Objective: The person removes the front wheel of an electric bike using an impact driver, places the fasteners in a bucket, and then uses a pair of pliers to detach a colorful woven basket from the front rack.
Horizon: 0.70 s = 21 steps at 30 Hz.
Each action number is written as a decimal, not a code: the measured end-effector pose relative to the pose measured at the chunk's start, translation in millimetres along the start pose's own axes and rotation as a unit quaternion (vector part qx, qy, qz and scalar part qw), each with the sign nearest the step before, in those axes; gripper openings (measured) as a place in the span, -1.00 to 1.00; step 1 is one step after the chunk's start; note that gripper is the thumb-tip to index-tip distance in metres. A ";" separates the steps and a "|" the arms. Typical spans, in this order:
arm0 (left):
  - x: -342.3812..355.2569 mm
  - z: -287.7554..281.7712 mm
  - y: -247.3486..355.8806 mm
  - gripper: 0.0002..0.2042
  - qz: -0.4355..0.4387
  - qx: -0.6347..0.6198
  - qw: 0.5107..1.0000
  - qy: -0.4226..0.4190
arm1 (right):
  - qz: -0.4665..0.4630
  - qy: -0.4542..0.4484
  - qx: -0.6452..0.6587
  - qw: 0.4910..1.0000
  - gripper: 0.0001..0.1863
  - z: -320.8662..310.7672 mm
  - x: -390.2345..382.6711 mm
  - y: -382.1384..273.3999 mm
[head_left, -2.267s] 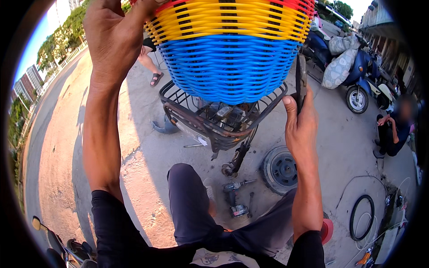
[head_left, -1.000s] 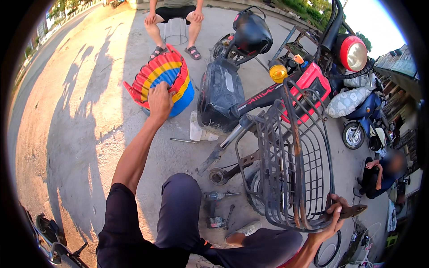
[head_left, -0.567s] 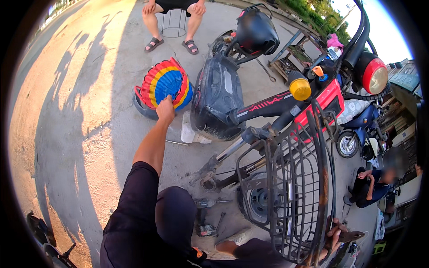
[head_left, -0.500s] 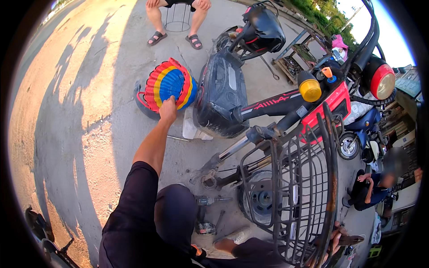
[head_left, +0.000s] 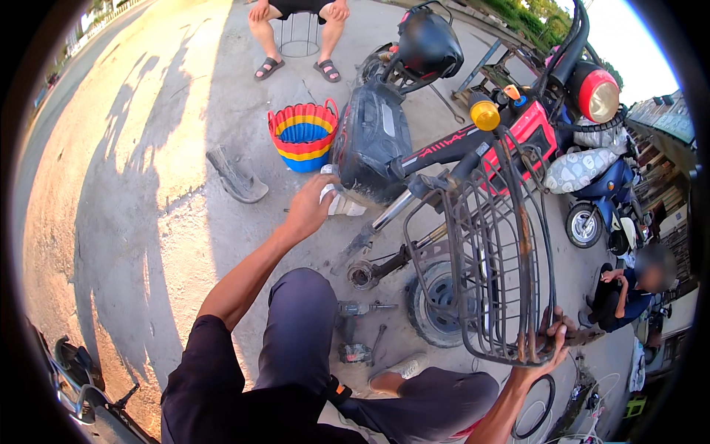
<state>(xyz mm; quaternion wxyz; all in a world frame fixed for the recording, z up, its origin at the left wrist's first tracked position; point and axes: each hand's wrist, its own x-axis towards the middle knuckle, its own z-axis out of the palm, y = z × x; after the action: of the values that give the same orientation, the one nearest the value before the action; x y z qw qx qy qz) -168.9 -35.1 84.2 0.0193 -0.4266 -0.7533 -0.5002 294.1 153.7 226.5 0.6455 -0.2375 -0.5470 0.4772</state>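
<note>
My left hand (head_left: 309,206) is closed at the white block (head_left: 346,206) under the scooter's black footboard, its fingers and thumb around the block's near end. Just beyond stands a red, yellow and blue woven basket (head_left: 303,152), upright on the ground. The scooter (head_left: 373,137) leans over, with its front wheel (head_left: 438,303) off the fork (head_left: 384,211). At lower right my right hand (head_left: 551,349) is wrapped round the lower rim of the black wire front basket (head_left: 492,259); part of its grip is hidden by the wires.
A power drill (head_left: 355,354) lies by my foot. A grey curved fender piece (head_left: 235,176) rests on the concrete at left. One person (head_left: 299,18) sits on a stool ahead, another (head_left: 629,296) crouches at right. Parked scooters (head_left: 592,218) line the right side.
My left hand has left the woven basket and drawn back to the white block. The woven basket now stands upright, farther right, exposing the fender piece. My right hand shows more fully.
</note>
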 end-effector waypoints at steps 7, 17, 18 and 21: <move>-8.4 -15.1 238.8 -0.68 0.459 -0.119 0.880 0.041 | -0.021 0.011 -0.084 0.996 -0.84 26.3 -8.1 -6.5; -16.5 13.7 290.1 -0.71 0.515 -0.079 0.853 0.000 | -0.016 -0.050 0.065 0.996 -0.63 8.3 -11.0 2.9; -16.0 16.6 294.8 -0.73 0.535 -0.064 0.842 0.000 | -0.022 -0.012 0.076 0.997 -0.62 3.7 -10.6 8.2; -20.0 20.0 306.5 -0.74 0.547 -0.041 0.835 -0.041 | 0.007 0.068 0.108 0.992 -0.56 3.3 -19.8 23.7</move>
<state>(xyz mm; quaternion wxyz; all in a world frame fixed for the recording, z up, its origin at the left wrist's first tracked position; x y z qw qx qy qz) 54.7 9.4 291.1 0.2411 -0.7895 -0.3762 -0.4208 283.6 145.9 198.2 0.6994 -0.2021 -0.4452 0.5213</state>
